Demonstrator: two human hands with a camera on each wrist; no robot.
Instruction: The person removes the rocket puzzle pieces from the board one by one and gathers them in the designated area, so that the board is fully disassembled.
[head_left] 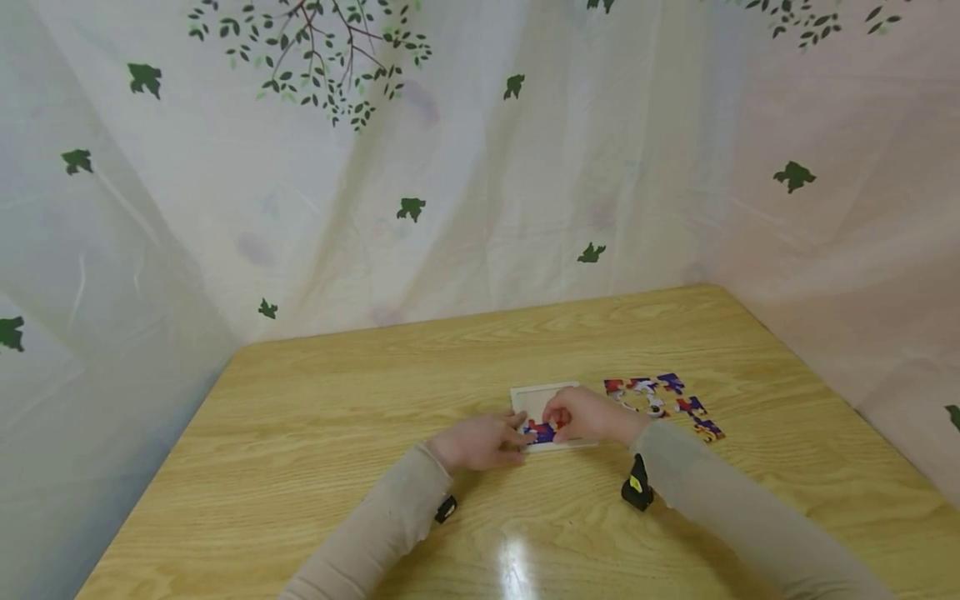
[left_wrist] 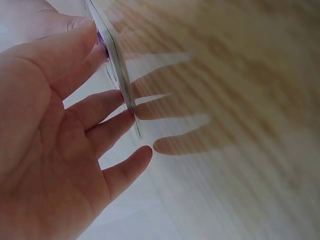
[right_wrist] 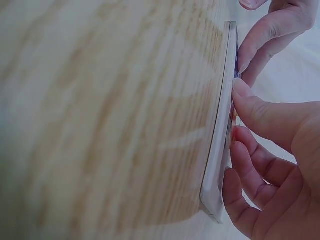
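Note:
A shallow white puzzle tray (head_left: 545, 388) lies on the table with purple and red jigsaw pieces (head_left: 539, 431) at its near left corner. My left hand (head_left: 480, 442) is at the tray's left side, its fingers stretched out and touching the edge and the pieces. In the left wrist view the tray edge (left_wrist: 120, 70) runs past those spread fingers (left_wrist: 112, 132). Over the tray, my right hand (head_left: 588, 414) pinches a jigsaw piece (right_wrist: 233, 117) with red and orange on it, mostly hidden by thumb and fingers. The right wrist view shows this hand low against the tray.
Several loose jigsaw pieces (head_left: 670, 383) lie right of the tray, near the right forearm; one orange and purple piece (head_left: 708, 429) is closest to the sleeve. The wooden table (head_left: 337, 400) meets a hanging leaf-print cloth (head_left: 480, 167) at the back and sides.

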